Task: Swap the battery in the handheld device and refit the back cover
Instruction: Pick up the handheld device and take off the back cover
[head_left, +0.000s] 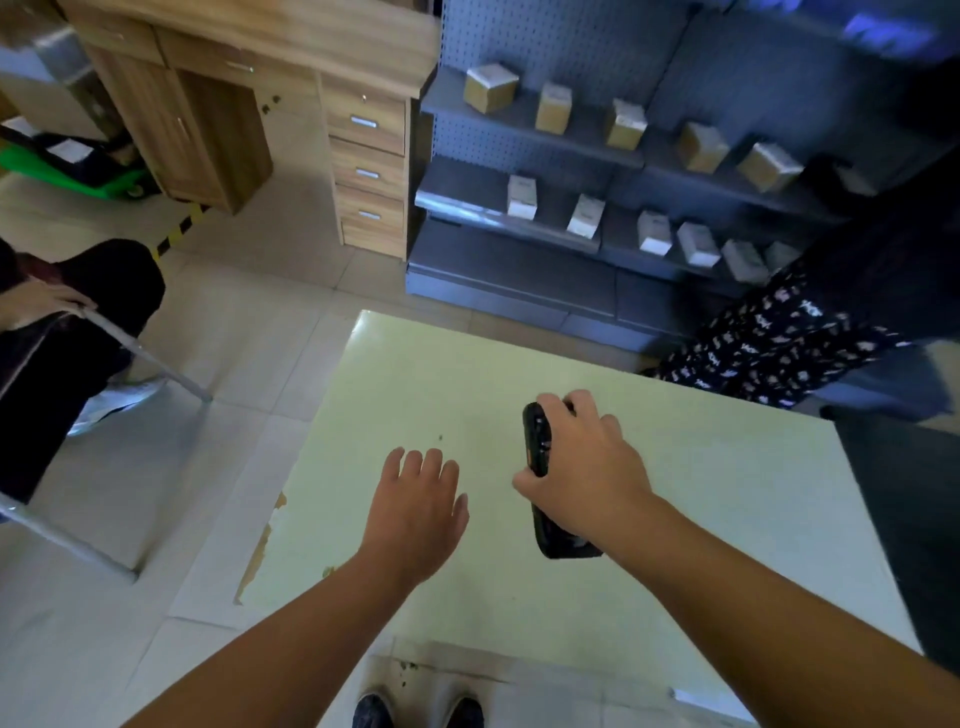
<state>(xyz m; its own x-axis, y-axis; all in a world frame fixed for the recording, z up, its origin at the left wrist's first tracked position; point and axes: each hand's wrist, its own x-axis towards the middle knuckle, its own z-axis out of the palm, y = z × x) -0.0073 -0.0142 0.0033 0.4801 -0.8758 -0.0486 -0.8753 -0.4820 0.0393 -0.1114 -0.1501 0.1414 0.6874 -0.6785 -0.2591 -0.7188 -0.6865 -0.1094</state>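
**Handheld device gripped over table; left hand free**

The left hand is held above the pale green table, fingers straight and slightly spread, holding nothing. Just beside it, the right hand grips the black handheld device from above, fingers curled over its far edge and thumb on the near side. Beyond the table, grey shelving carries small boxes. A wooden desk stands farther left.
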